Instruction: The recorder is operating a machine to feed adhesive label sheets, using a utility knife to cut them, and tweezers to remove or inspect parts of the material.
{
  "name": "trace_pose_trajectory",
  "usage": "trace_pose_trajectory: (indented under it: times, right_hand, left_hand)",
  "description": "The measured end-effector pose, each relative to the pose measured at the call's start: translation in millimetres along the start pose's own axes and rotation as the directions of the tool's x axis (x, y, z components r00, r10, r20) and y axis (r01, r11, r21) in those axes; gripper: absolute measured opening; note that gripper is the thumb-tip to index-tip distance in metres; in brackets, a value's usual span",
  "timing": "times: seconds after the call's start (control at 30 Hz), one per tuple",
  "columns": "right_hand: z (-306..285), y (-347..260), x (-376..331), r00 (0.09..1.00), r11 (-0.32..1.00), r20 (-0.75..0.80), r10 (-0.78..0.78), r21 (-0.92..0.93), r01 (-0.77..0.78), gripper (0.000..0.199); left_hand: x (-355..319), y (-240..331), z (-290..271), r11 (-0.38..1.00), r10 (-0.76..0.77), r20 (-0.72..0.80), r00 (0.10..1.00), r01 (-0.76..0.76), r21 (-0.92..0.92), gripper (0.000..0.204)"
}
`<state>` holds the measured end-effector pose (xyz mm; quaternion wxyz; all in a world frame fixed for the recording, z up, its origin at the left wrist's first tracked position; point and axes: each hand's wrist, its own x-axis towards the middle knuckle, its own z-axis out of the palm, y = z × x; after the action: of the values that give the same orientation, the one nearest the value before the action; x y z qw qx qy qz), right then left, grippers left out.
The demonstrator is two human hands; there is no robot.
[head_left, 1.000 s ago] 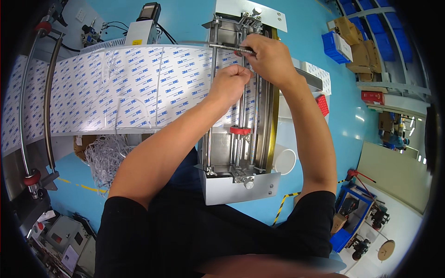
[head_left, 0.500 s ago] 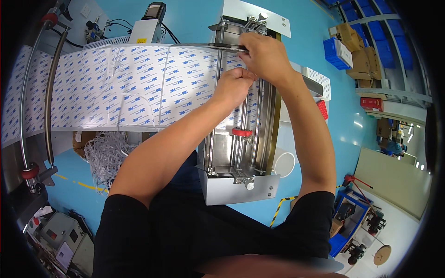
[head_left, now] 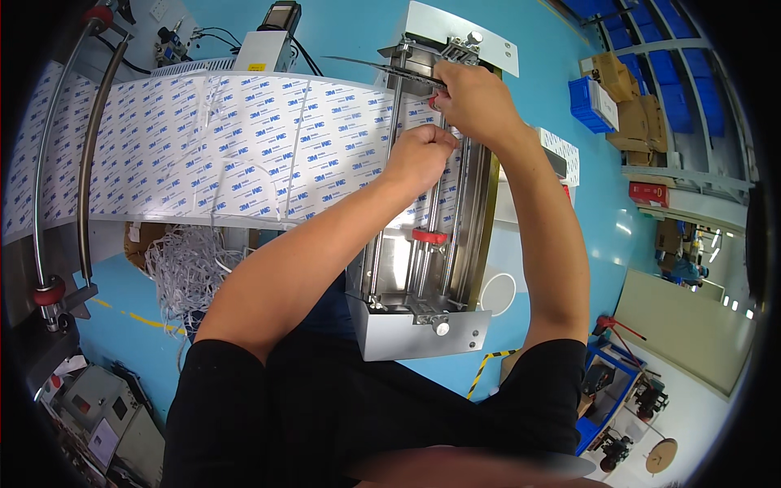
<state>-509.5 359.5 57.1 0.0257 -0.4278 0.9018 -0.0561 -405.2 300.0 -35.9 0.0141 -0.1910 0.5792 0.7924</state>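
I see a thin dark strip (head_left: 416, 76) at the far end of a metal machine (head_left: 423, 340), lying across its rods (head_left: 396, 106) and pointing out to the left; from here I can't make out what kind of tool it is. The right hand (head_left: 478, 99) is closed on the strip's right end, just above a small red part (head_left: 434, 103). Slightly nearer the body, the left hand (head_left: 423, 156) hangs over the rods with its fingers curled; I can't tell whether it pinches anything. Towards the near end of the machine I pick out a red clamp (head_left: 429, 237) on the middle rods. A white sheet (head_left: 236, 146) printed in blue stretches from the machine to the left, where a red collar (head_left: 49, 291) sits low on another rod. Below the sheet's near edge I find a tangle of pale shreds (head_left: 191, 272) beside a brown carton (head_left: 142, 244). A white tub (head_left: 498, 294) shows just right of the machine. Farther right I have a blue crate (head_left: 592, 104) near stacked cardboard boxes (head_left: 647, 122).
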Motion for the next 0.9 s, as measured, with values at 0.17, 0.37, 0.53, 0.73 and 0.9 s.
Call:
trace_pose_trajectory:
  times: [0.17,0.37,0.53,0.73,0.9]
  right_hand:
    - [1.3,-10.9,9.2,0.997,0.994,0.060,0.038,-0.108,-0.032,0.022]
    - [2.8,-24.5,16.6,0.991,0.970,0.132,0.016,-0.242,0.016,0.020]
    - [6.0,-32.8,20.5,0.985,0.962,0.171,0.033,-0.271,0.015,0.022]
    - [-7.0,-28.1,22.2,0.974,0.981,0.201,0.101,-0.184,-0.064,0.026]
    - [-3.3,-18.7,21.5,0.988,0.988,0.154,0.020,-0.157,0.004,0.015]
  left_hand:
    - [-1.2,1.2,0.1,0.999,-0.035,0.007,0.999,0.035,0.004,0.017]
    - [-0.8,1.1,1.7,0.999,-0.002,0.011,1.000,0.002,-0.036,0.016]
    - [-5.8,13.6,1.1,0.996,-0.062,0.033,0.998,0.064,-0.063,0.011]
    - [1.5,-2.9,-0.7,0.999,-0.009,0.008,1.000,0.009,0.031,0.019]
    - [-2.3,2.4,1.1,0.997,-0.032,-0.009,0.999,0.032,0.066,0.019]
